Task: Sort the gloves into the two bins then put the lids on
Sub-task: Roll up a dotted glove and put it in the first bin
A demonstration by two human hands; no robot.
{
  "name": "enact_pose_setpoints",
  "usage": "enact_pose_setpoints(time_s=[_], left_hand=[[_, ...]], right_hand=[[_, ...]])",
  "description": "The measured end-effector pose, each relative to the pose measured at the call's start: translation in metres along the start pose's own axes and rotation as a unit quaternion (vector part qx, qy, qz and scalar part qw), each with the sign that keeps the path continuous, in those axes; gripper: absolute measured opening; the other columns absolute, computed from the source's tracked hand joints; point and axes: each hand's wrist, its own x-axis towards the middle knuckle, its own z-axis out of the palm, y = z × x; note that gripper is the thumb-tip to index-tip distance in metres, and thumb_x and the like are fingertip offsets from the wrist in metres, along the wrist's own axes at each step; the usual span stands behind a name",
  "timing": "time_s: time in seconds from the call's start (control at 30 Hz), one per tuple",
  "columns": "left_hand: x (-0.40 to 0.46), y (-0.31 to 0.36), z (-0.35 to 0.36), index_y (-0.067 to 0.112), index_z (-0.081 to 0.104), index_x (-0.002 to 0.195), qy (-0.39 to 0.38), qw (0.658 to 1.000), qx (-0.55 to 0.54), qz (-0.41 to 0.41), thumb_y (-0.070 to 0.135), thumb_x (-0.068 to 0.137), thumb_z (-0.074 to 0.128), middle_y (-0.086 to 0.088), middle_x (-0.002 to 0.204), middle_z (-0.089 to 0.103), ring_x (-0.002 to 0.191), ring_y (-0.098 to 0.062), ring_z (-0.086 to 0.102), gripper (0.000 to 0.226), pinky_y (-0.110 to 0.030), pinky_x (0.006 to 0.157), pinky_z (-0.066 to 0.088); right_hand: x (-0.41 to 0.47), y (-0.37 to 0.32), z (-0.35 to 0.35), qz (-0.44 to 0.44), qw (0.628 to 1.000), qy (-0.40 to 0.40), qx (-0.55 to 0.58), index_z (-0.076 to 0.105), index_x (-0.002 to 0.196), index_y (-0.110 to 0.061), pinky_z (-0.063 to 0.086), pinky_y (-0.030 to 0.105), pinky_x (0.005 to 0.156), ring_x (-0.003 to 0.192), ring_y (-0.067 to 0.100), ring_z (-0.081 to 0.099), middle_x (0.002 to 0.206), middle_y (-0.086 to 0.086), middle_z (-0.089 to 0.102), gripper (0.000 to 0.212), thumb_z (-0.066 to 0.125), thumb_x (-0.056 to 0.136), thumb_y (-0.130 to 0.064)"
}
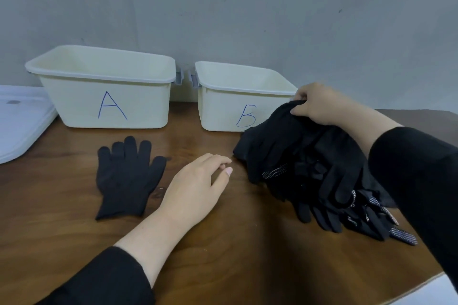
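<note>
Our right hand (322, 104) pinches the top of the black glove pile (309, 168) (heaped before bin B (223, 106)); our left hand (195, 190) hovers loose, holding nothing, beside a single glove (126, 178) lying flat before bin A (111, 99).

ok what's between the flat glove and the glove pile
The left hand, resting on the bare wooden table, lies between the flat glove and the glove pile, head view.
</note>
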Motion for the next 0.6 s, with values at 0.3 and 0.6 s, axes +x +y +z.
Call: enact_pose_setpoints(time_s=[0.3,0.6], left_hand=[[-0.002,-0.002,-0.008,0.033,0.062,0.126,0.074,0.995,-0.057,-0.019,0.04,0.101,0.049,0.025,0.114,0.057,0.1,0.004,0.055,0.029,-0.003,0.083,0.04],[-0.008,0.008,-0.037,0.054,0.023,0.147,0.122,0.971,-0.203,-0.027,0.051,0.092,0.059,0.031,0.143,0.04,0.131,0.011,0.037,0.065,-0.015,0.106,0.032]], right_hand=[[-0.025,-0.032,-0.056,-0.105,0.983,0.096,0.118,0.062,0.093,-0.026,0.046,0.034,0.07,0.076,0.021,0.058,0.087,-0.008,0.064,0.015,0.075,0.088,-0.029],[-0.06,-0.097,-0.05,-0.184,0.976,-0.048,0.107,0.067,0.091,-0.032,0.047,0.014,0.055,0.069,0.002,0.06,0.081,-0.019,0.068,0.01,0.076,0.086,-0.03]])
